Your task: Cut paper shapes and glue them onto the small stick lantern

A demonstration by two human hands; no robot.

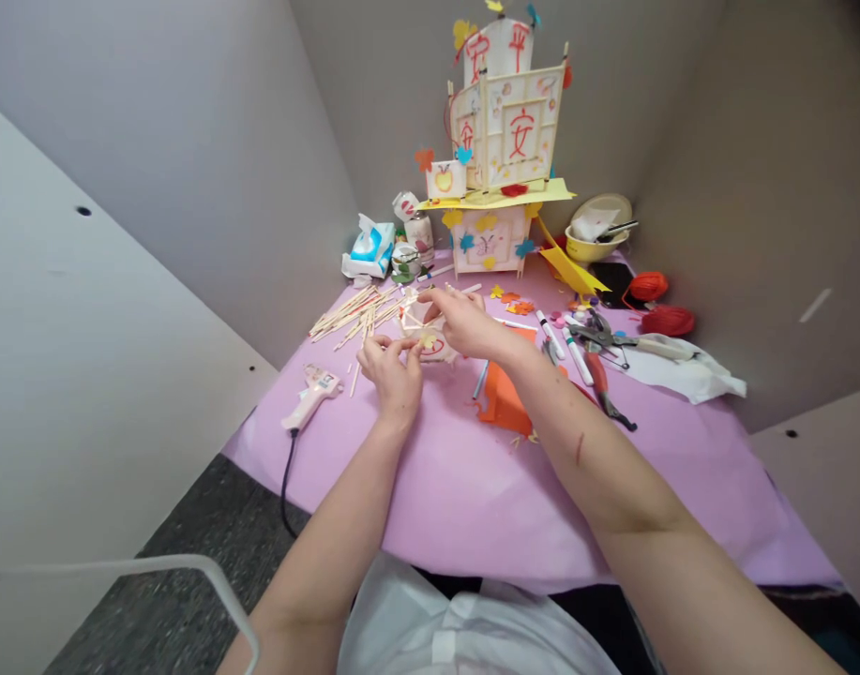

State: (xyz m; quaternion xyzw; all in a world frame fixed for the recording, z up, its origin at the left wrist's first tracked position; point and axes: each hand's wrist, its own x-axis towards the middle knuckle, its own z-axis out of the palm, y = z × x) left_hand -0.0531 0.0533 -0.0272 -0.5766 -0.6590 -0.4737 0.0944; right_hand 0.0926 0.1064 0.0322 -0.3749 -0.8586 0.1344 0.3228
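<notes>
A small white paper lantern (440,351) with red marks on its front sits on the table between my hands. My left hand (393,373) is at its left front corner, with thumb and fingers pinched on a small yellow paper cutout (428,341) against the lantern's face. From the right, my right hand (464,321) reaches over the lantern's top, its fingers bent around the rim; some fingertips are hidden behind it. Thin wooden sticks (355,312) lie loose beyond my left hand. An orange paper sheet (505,394) lies below my right forearm.
A tall decorated paper lantern (510,131) stands at the back. A glue gun (312,398) with a cord lies left. On the right are markers (577,356), pliers (605,389), red yarn (667,321) and a yellow bowl (595,246). A tissue pack (370,248) is back left.
</notes>
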